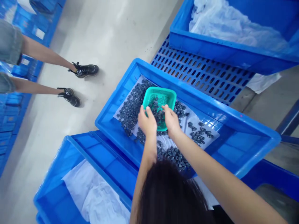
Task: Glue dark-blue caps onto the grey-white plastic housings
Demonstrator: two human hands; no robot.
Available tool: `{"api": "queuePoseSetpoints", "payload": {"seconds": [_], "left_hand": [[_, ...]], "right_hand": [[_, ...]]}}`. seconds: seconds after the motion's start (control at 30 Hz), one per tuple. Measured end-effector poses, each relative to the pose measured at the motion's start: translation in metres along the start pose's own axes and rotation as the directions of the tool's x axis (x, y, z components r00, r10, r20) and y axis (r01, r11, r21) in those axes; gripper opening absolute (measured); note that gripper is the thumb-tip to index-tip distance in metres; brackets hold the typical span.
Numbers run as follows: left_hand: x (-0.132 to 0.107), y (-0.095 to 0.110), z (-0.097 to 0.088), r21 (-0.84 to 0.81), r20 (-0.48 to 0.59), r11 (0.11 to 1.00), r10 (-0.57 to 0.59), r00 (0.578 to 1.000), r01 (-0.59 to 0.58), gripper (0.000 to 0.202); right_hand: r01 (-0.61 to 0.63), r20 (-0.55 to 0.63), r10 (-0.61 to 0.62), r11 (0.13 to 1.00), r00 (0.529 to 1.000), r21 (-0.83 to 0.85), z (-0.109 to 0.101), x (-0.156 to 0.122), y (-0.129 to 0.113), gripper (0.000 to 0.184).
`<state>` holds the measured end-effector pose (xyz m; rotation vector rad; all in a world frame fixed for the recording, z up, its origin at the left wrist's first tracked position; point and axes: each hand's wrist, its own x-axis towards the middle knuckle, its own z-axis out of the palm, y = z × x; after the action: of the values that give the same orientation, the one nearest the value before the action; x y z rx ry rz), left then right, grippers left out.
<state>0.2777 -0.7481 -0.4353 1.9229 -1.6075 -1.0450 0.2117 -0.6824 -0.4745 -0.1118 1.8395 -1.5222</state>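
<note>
A small green plastic basket (pixel 161 91) with a mesh bottom sits inside a long blue crate (pixel 233 121). Small dark, shiny pieces (pixel 156 107) lie in the basket; their exact kind is unclear. My left hand (pixel 148 121) is at the basket's near left side, thumb and fingers parted around the rim. Over the near right part reaches my right hand (pixel 172 120), its fingers bent in among the pieces; what they grip is hidden. More dark pieces (pixel 132 109) are spread on a white cloth (pixel 187 123) lining the crate.
Another blue crate (pixel 77 146) with white cloth stands at lower left, and a third blue crate (pixel 210 51) is at upper right. A slotted blue pallet (pixel 187 70) lies beyond mine. Another person's legs and black shoes (pixel 85 70) are at left, before stacked blue bins (pixel 8 118).
</note>
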Motion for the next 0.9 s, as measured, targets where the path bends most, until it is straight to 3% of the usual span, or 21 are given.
{"api": "queuePoseSetpoints", "payload": {"seconds": [0.1, 0.2, 0.3, 0.4, 0.53, 0.7, 0.77, 0.9], "left_hand": [[0.043, -0.031, -0.022, 0.223, -0.057, 0.970, 0.115, 0.992, -0.100, 0.048], [0.082, -0.065, -0.033, 0.379, 0.074, 0.899, 0.204, 0.976, -0.217, 0.056], [0.105, -0.085, -0.033, 0.465, 0.219, 0.818, 0.265, 0.939, -0.339, 0.051], [0.102, -0.094, -0.032, 0.510, 0.304, 0.751, 0.299, 0.905, -0.419, 0.044], [0.052, -0.110, -0.038, 0.518, 0.413, 0.728, 0.248, 0.876, -0.450, 0.036], [-0.057, -0.126, -0.042, 0.456, 0.463, 0.803, 0.153, 0.873, -0.383, 0.020], [-0.097, -0.126, -0.039, 0.438, 0.435, 0.844, 0.102, 0.895, -0.309, 0.023], [-0.154, -0.127, -0.022, 0.425, 0.284, 0.901, -0.044, 0.958, -0.084, 0.033]], "right_hand": [[0.224, 0.007, -0.232, 0.931, 0.973, -0.290, -0.037, 0.033, 0.013, 0.045], [0.421, 0.174, -0.387, 0.763, 0.905, -0.490, -0.069, 0.069, 0.037, 0.048], [0.605, 0.429, -0.427, 0.582, 0.796, -0.544, -0.078, 0.094, 0.056, 0.054], [0.713, 0.588, -0.409, 0.470, 0.698, -0.520, -0.077, 0.089, 0.071, 0.058], [0.777, 0.717, -0.337, 0.432, 0.610, -0.458, -0.086, 0.022, 0.096, 0.056], [0.787, 0.793, -0.256, 0.473, 0.553, -0.396, -0.111, -0.073, 0.115, 0.036], [0.747, 0.757, -0.243, 0.501, 0.607, -0.438, -0.122, -0.086, 0.114, 0.032], [0.520, 0.492, -0.219, 0.569, 0.843, -0.637, -0.137, -0.082, 0.114, 0.032]]}}
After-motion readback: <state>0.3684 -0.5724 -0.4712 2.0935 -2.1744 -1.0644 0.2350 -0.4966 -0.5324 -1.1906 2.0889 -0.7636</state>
